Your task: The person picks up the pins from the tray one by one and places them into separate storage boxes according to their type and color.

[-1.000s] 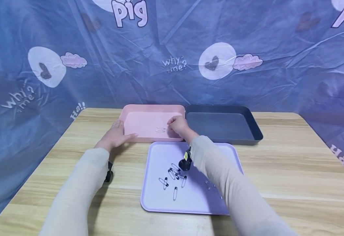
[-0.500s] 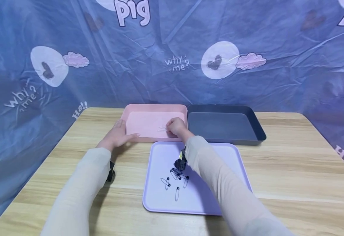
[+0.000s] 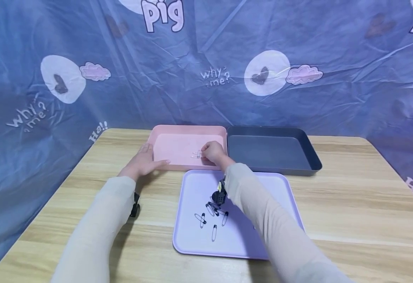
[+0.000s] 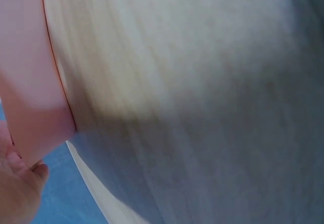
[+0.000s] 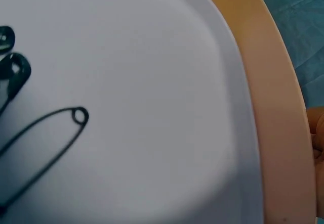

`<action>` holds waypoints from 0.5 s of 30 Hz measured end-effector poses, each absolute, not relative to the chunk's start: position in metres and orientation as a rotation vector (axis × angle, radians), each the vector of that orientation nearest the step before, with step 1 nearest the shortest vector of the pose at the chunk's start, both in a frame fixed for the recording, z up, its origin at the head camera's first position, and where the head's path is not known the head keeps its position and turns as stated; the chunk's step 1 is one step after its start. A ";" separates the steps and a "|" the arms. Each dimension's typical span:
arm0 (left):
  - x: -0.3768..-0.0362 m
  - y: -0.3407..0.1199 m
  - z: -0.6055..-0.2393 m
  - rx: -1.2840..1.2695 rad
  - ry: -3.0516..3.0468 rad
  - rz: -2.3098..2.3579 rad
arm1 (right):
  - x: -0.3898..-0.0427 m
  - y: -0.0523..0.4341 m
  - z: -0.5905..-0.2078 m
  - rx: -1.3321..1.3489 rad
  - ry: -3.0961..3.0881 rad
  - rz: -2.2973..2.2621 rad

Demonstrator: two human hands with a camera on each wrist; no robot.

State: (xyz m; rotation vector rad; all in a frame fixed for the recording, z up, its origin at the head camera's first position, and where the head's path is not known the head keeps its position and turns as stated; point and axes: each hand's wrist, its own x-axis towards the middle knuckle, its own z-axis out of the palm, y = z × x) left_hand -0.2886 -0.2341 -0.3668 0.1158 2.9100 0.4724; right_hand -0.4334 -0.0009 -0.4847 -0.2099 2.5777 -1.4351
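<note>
The head view is bright, the wrist views shadowed.

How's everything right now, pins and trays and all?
Pink tray: lidless, flat.
Dark tray: lidless, flat.
Black pins: loose, some crossing.
Lilac tray: flat, holding black pins.
Silver pins: close together in pink tray.
Left grip: stretched out, touching pink tray.
Right grip: curled at silver pins; hold unclear.
Cloth: wrinkled.
Table: partly shadowed.

The left arm [image 3: 93,224] reaches toward one o'clock, the left hand [image 3: 142,161] spread, its thumb [image 3: 161,163] pointing to about three. The right arm [image 3: 270,216] slants toward eleven o'clock, the right hand [image 3: 214,152] curled, fingertips [image 3: 204,149] pinching toward nine.
</note>
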 end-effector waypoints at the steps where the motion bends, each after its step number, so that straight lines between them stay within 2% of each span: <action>1: -0.289 -0.234 -0.367 0.114 2.908 0.475 | -0.422 0.001 -0.470 -0.211 2.577 -1.439; 7: -0.289 -0.232 -0.366 0.123 2.916 0.483 | -0.352 0.010 -0.384 -0.192 2.554 -1.426; 15: -0.287 -0.233 -0.367 0.138 2.918 0.462 | -0.333 0.027 -0.367 -0.322 2.521 -1.448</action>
